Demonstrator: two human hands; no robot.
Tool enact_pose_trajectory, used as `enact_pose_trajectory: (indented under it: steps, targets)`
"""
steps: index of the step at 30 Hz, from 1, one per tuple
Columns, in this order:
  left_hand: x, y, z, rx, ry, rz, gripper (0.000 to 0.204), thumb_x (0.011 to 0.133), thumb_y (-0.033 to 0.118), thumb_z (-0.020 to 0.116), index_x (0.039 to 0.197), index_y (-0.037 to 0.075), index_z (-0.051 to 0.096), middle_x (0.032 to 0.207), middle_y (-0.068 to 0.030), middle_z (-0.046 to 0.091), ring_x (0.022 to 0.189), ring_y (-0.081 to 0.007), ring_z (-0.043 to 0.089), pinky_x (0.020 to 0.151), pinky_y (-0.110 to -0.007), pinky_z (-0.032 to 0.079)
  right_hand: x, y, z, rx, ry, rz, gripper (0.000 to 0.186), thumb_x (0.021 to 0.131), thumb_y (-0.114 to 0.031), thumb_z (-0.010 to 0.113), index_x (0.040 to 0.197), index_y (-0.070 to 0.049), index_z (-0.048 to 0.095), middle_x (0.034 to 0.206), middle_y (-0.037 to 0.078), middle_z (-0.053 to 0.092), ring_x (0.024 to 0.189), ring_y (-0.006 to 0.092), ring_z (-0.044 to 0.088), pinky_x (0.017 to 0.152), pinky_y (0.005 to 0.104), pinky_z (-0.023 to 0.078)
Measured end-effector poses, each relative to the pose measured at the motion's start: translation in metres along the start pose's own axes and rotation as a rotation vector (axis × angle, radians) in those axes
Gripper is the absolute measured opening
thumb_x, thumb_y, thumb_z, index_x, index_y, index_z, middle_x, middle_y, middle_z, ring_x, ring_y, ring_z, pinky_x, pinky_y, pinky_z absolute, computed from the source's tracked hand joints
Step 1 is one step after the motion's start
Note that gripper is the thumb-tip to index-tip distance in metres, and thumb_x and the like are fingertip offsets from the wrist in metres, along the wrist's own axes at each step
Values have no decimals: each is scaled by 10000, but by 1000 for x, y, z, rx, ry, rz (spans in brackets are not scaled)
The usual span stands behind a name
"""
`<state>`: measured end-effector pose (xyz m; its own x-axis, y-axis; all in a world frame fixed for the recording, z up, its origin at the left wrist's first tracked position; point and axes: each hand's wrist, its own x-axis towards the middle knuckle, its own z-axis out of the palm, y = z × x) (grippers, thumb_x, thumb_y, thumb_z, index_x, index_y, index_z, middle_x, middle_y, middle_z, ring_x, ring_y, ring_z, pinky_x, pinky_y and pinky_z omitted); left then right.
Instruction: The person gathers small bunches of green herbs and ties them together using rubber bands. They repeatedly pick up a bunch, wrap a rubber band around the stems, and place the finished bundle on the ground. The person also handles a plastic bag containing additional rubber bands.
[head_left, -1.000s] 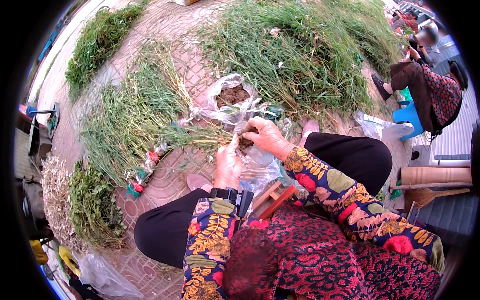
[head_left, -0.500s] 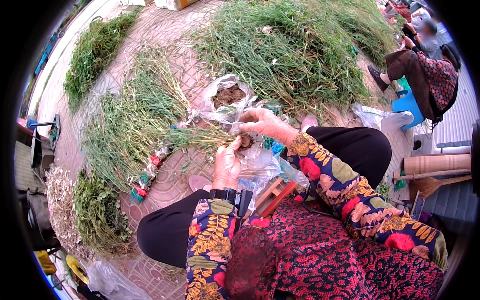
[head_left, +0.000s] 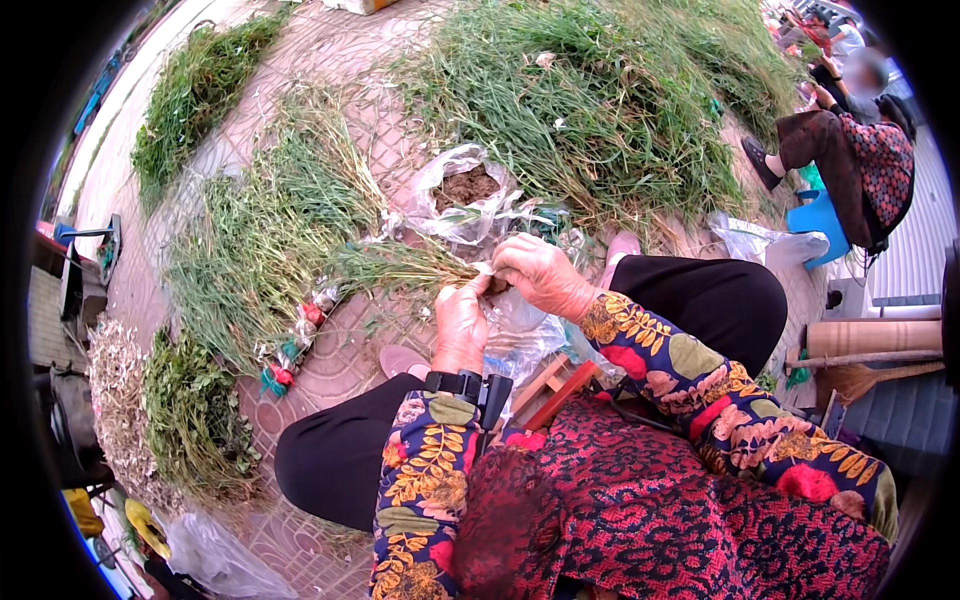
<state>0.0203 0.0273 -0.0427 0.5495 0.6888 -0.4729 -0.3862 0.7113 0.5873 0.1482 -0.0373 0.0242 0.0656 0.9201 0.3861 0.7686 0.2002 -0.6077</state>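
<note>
Head view shows the left hand (head_left: 460, 325) and right hand (head_left: 540, 272) both closed around the root end of a green stalk bundle (head_left: 400, 268), whose long axis runs leftward over the paved ground (head_left: 340, 370).

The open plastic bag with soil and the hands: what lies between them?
In the head view, crumpled clear plastic lies between the bag and the hands, which hold a bunch of green stalks.
</note>
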Motion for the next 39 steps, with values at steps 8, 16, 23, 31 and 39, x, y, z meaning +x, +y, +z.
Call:
enact_pose_trajectory:
  steps: [8,16,23,31,39]
  targets:
    - [7,7,-6,-211,-197,-219,170,838,62,543,977,-33,565,941,-107,602,825,-216,592,750,-347,488,-9,5,-2,-119,-86,-123,116,715,-12,574,817,-59,545,893,51,559,846,256,539,714,328,473]
    - [4,4,-3,-125,-37,-148,112,818,43,564,889,-40,591,859,-107,610,750,-210,598,676,-315,501,-11,-2,-7,-85,-277,-88,184,753,-78,578,934,-58,553,1040,80,541,951,274,522,827,351,440]
    - [19,-5,-21,-203,11,-71,115,785,2,576,885,-54,587,856,-113,611,757,-207,600,669,-294,495,-9,-38,-12,-269,-273,-196,340,679,-130,623,997,-61,527,1166,101,484,1138,276,425,964,420,318]
    - [13,7,-6,-267,22,-100,120,803,-2,569,910,-54,582,879,-115,610,788,-220,600,713,-324,499,-20,-32,-18,-247,-217,-193,165,664,-95,624,813,-68,557,1116,75,535,1119,265,449,911,422,357]
    - [14,9,-5,-295,-2,-122,150,829,0,535,971,-47,550,946,-133,606,832,-248,608,734,-380,528,-22,-41,-36,375,-50,235,305,820,-60,574,1121,-36,528,934,77,612,882,171,586,804,298,456]
